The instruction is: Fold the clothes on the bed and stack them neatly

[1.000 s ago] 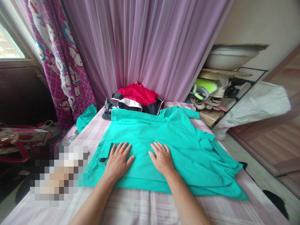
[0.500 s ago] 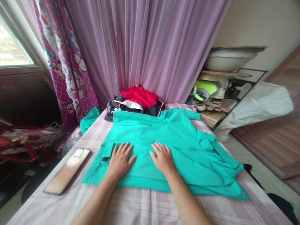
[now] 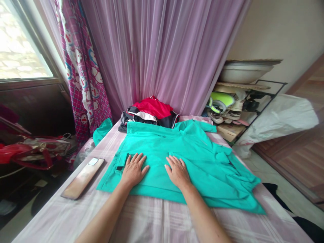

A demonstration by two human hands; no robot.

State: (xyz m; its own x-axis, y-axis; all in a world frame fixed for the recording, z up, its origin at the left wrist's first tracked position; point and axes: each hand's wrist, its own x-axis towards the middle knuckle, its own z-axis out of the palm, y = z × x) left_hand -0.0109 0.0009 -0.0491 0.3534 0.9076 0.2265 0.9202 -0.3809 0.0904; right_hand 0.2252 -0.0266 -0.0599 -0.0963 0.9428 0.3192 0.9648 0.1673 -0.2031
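A teal jacket (image 3: 157,141) lies spread on the cloth-covered table, smooth on its left half and wrinkled toward the right. My left hand (image 3: 134,169) rests flat on it with fingers spread, beside a black-edged opening or tab (image 3: 120,167). Flat on the middle of the same garment is my right hand (image 3: 178,171), its fingers stretched out. Neither hand grips the fabric. One sleeve (image 3: 209,127) reaches out at the far right.
A phone (image 3: 83,179) lies on the checked tablecloth (image 3: 152,219) at the left. Behind the jacket sits a pile of red and black clothes (image 3: 154,109) against the purple curtain (image 3: 162,50). A shoe rack (image 3: 268,101) and a white bag (image 3: 286,116) stand right.
The view has shifted slightly, so everything sits a little differently in the picture. Both hands stay flat on the jacket in nearly the same places.
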